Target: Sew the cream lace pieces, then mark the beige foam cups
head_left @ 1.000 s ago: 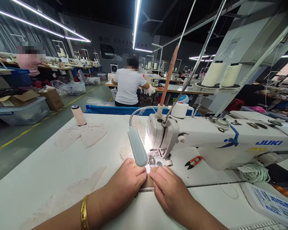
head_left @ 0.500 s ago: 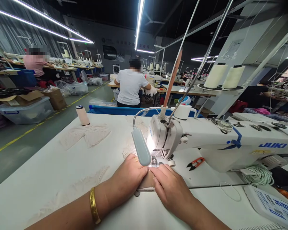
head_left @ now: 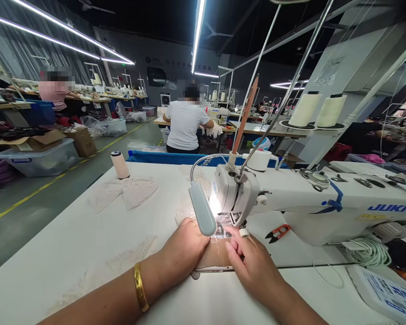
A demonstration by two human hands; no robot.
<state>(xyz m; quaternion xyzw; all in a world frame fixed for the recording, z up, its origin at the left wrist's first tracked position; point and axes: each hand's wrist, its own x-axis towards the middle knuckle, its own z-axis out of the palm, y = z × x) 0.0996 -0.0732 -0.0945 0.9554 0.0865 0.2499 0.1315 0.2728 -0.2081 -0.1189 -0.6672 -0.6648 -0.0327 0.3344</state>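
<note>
My left hand [head_left: 186, 241], with a gold bangle at the wrist, is closed at the left of the sewing machine's needle area. Pale lace fabric [head_left: 184, 210] comes out from beyond its fingers; the fingertips are hidden. Across a tan panel [head_left: 217, 256] lies my right hand [head_left: 252, 259], its index finger stretched towards the presser foot [head_left: 219, 230] and its thumb apart. I see nothing held in it. The grey lamp [head_left: 202, 210] partly covers the needle area of the white sewing machine [head_left: 235, 189].
Red thread snips [head_left: 278, 233] lie right of my hands, near a coil of pale cord [head_left: 368, 249]. A peach thread spool [head_left: 120, 165] stands behind pale cut pieces [head_left: 125, 192] on the left. Ahead, a person in a white shirt [head_left: 184, 124] sits at another machine.
My right hand has shifted right and lifted its index finger towards the presser foot, uncovering more of the tan panel. My left hand stays by the needle area.
</note>
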